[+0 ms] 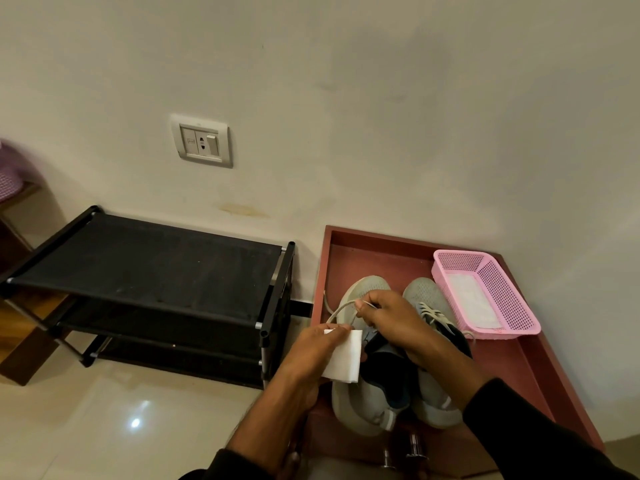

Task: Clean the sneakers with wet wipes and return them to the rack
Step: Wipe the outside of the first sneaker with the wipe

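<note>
Grey sneakers (pixel 374 393) side by side

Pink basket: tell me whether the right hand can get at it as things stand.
Probably yes. The pink basket sits open-topped just beyond the right sneaker, nothing covering it, but the right hand is pinching a shoelace and must release it first.

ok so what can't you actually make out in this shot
- Head view: the middle of the left sneaker and its tongue, covered by both hands and the wet wipe.
- Head view: the lower shelves of the shoe rack, shadowed under the top shelf.
- Head view: the purple thing at the left edge, cut off and blurred.
- Head view: print on the packet in the pink basket, too small.
</note>
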